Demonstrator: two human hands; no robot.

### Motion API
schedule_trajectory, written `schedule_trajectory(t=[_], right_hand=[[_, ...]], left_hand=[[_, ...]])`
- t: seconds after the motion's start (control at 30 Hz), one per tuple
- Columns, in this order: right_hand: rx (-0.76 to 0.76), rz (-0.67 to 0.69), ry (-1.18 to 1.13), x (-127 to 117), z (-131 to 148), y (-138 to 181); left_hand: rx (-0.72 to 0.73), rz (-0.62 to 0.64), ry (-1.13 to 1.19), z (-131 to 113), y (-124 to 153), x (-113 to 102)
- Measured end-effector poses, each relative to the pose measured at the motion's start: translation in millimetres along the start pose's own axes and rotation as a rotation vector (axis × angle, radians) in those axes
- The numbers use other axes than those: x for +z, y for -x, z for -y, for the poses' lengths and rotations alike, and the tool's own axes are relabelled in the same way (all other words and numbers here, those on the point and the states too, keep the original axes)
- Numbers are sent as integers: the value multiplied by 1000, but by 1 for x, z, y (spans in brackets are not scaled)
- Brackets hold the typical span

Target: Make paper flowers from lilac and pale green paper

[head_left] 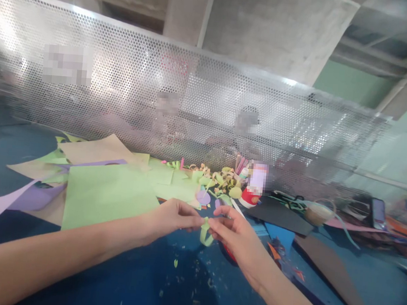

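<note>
Both my hands meet over the blue table (116,282) and pinch a small loop of light green paper strip (205,235). My left hand (173,218) grips the strip's top from the left with thumb and forefinger. My right hand (234,235) pinches it from the right, fingers closed on the same spot. The loop hangs down between the two hands. Small green paper scraps (176,263) lie on the table just below.
Large green paper sheets (106,194), tan and purple sheets lie to the left. A heap of curled paper strips (215,177) and a red-and-white bottle (253,189) sit behind my hands. Black and brown card, scissors (291,201) and a phone (378,211) lie right. A perforated metal screen (193,100) backs the table.
</note>
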State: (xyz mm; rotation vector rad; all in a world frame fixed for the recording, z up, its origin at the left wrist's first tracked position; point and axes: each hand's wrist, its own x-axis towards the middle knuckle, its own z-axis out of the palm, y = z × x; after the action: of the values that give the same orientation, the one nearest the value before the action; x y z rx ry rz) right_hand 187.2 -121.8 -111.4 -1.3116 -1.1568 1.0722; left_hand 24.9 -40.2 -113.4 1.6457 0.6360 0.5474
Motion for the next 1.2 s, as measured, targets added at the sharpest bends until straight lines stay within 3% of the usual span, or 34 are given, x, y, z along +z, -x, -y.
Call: schedule_trajectory(t=[0.13, 0.3, 0.47, 0.7, 0.93, 1.07, 1.2], right_hand=[[-57, 21, 65, 2, 5, 1], [-315, 62, 341, 2, 12, 6], [-460, -34, 507, 5, 12, 10], [-449, -87, 424, 4, 12, 9], [-200, -63, 255, 9, 15, 9], [-192, -120, 324, 11, 18, 11], [-168, -59, 286, 10, 14, 10]], left_hand=[[-37, 29, 77, -1, 2, 1], [-12, 6, 158, -3, 3, 1], [-21, -9, 238, -3, 3, 3], [-22, 53, 315, -8, 6, 7], [55, -8, 101, -12, 8, 5], [136, -32, -29, -10, 5, 4], [200, -28, -116, -6, 3, 4]])
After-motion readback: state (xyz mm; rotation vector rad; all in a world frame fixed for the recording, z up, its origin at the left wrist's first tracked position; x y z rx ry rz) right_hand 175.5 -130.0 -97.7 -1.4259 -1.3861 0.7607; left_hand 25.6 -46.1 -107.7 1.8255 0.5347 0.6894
